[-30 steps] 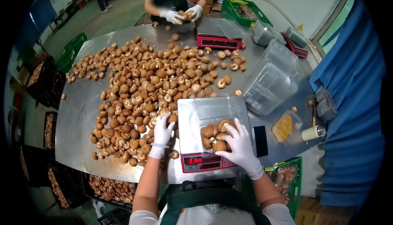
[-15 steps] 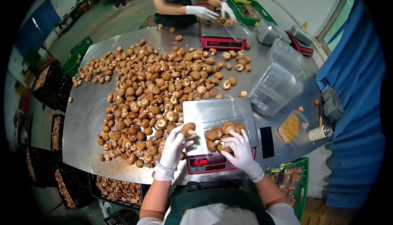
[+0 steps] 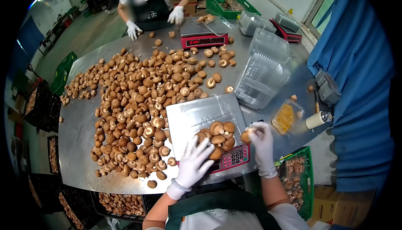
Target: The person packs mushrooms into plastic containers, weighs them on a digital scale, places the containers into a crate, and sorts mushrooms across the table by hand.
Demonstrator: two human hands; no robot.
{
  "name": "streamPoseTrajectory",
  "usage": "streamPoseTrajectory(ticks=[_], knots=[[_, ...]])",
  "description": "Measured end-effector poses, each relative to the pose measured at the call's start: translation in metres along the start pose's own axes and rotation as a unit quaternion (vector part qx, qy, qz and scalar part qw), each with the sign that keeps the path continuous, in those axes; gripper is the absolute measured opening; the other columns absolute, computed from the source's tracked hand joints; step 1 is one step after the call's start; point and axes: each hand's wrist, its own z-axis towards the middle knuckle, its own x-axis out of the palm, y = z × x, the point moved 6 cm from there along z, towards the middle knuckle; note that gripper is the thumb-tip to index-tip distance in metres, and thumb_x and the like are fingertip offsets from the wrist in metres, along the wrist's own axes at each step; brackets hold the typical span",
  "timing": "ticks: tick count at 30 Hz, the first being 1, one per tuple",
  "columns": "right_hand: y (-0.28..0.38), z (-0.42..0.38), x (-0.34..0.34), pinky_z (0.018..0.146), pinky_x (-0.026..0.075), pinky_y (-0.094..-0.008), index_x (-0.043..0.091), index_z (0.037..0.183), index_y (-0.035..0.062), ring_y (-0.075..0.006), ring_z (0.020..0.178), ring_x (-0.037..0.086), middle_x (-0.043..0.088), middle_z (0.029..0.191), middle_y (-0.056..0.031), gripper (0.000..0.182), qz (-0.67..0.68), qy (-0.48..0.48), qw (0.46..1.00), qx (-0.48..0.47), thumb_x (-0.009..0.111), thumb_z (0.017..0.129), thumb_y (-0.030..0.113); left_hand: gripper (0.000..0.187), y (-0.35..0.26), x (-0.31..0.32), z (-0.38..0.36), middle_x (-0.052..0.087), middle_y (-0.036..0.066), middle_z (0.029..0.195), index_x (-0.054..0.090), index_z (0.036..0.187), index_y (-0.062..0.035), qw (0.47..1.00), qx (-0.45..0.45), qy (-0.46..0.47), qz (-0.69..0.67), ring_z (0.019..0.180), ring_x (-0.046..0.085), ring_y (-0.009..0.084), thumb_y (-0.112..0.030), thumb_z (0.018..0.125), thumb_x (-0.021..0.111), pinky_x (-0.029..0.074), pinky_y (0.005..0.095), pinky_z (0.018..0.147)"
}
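Shiitake mushrooms lie heaped in a clear plastic tray on the scale in front of me. My left hand, in a white glove, rests at the heap's left side with fingers spread, touching the mushrooms. Just right of the scale, my gloved right hand pinches a single shiitake mushroom between thumb and fingers. The scale's keypad shows, while my left hand and the mushrooms cover most of its display. A large pile of loose shiitake mushrooms spreads over the metal table to the left.
Stacked clear trays stand behind the scale. At right are a box with yellow contents and a white cylinder. A green crate sits below the right edge. Across the table, a co-worker stands by another red scale.
My left hand has let go of its mushroom and moved onto the tray's heap. My right hand has shifted right off the heap, holding a mushroom. The co-worker's hands have left their scale.
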Motion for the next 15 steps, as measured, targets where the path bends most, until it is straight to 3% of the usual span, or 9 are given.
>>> streamPoseTrajectory(ticks=[2,3,4,6,11,13,15], knots=[[-0.009,0.004,-0.015,0.083,0.048,-0.0306,0.052,0.113,0.0035,-0.0164,0.097,0.056,0.054,0.100,-0.0065,0.023,0.256,-0.051,0.954,0.144,0.054,0.091,0.009,0.035,0.007,-0.032,-0.004,0.058,0.015,0.123,0.062,0.113,-0.0049,0.993,-0.057,-0.092,-0.049,0.125,0.045,0.0351,-0.013,0.079,0.066,0.030,0.0449,0.107],[-0.011,0.005,-0.021,0.083,0.048,-0.0306,0.052,0.113,0.0035,-0.0164,0.097,0.056,0.054,0.100,-0.0065,0.023,0.256,-0.054,0.954,0.146,0.054,0.091,0.009,0.033,0.013,-0.046,-0.010,0.058,0.014,0.122,0.062,0.111,-0.0025,0.983,-0.081,-0.160,-0.040,0.124,0.046,0.0331,-0.008,0.079,0.063,0.032,0.0436,0.107],[-0.017,0.004,-0.024,0.081,0.048,-0.0294,0.051,0.116,0.0038,-0.0166,0.097,0.056,0.055,0.104,-0.0068,0.026,0.337,-0.067,0.921,0.185,0.052,0.093,0.015,0.029,0.025,-0.058,-0.017,0.059,0.014,0.121,0.062,0.111,-0.0009,0.971,-0.086,-0.209,-0.073,0.124,0.046,0.0317,-0.006,0.083,0.059,0.033,0.0414,0.106],[-0.027,0.002,-0.023,0.073,0.048,-0.0250,0.050,0.123,0.0043,-0.0170,0.097,0.056,0.055,0.114,-0.0069,0.036,0.442,-0.074,0.861,0.239,0.048,0.097,0.028,0.027,0.040,-0.072,-0.029,0.057,0.014,0.122,0.059,0.114,0.0014,0.953,-0.142,-0.222,-0.147,0.121,0.048,0.0279,-0.004,0.088,0.052,0.034,0.0376,0.105],[-0.018,-0.002,-0.017,0.072,0.049,-0.0235,0.052,0.120,0.0034,-0.0152,0.100,0.056,0.055,0.118,-0.0084,0.029,0.324,-0.001,0.929,0.178,0.049,0.095,0.019,0.030,0.054,-0.079,-0.051,0.054,0.015,0.124,0.056,0.117,0.0024,0.923,-0.208,-0.252,-0.203,0.119,0.049,0.0263,-0.003,0.088,0.049,0.034,0.0371,0.105],[-0.010,0.000,-0.012,0.074,0.049,-0.0239,0.053,0.117,0.0030,-0.0145,0.101,0.056,0.054,0.119,-0.0091,0.026,0.169,0.014,0.973,0.158,0.050,0.093,0.012,0.031,0.043,-0.078,-0.040,0.057,0.015,0.121,0.060,0.114,-0.0003,0.954,-0.174,-0.227,-0.085,0.121,0.049,0.0305,-0.006,0.083,0.060,0.035,0.0401,0.103],[-0.009,0.001,-0.003,0.079,0.048,-0.0249,0.055,0.114,0.0032,-0.0142,0.103,0.055,0.055,0.119,-0.0090,0.024,0.166,0.002,0.969,0.181,0.051,0.090,0.006,0.040,0.029,-0.064,-0.024,0.055,0.016,0.124,0.059,0.116,-0.0003,0.978,-0.115,-0.174,-0.009,0.125,0.044,0.0345,-0.011,0.078,0.067,0.033,0.0432,0.104]])
